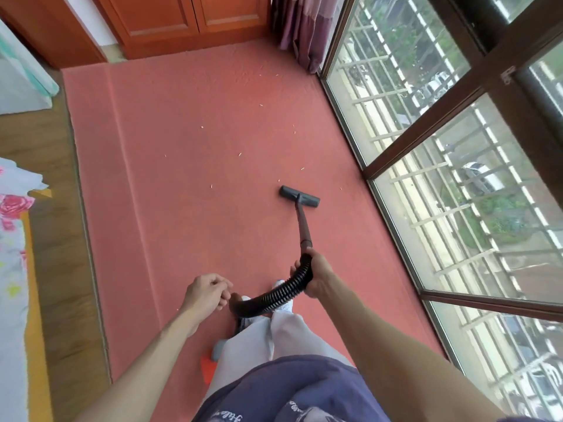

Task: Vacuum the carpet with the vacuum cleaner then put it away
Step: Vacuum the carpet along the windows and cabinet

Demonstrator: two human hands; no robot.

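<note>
A salmon-red carpet (pixel 189 184) covers the floor ahead, with several small pale crumbs scattered over its middle. The vacuum's grey floor head (pixel 299 196) lies flat on the carpet near the window, on a dark wand (pixel 303 223). My right hand (pixel 318 274) grips the top of the wand where the black ribbed hose (pixel 275 295) joins it. The hose curves down to the left between my legs. My left hand (pixel 208 292) hovers just left of the hose with its fingers curled, holding nothing that I can see. A grey and orange part of the vacuum body (pixel 214 356) peeks out behind my left leg.
Floor-to-ceiling windows with dark frames (pixel 426 126) run along the right. A wooden cabinet (pixel 189 22) and a purple curtain (pixel 304 28) stand at the far end. Wood flooring (pixel 58 239) and a bed with floral bedding (pixel 12 269) lie to the left.
</note>
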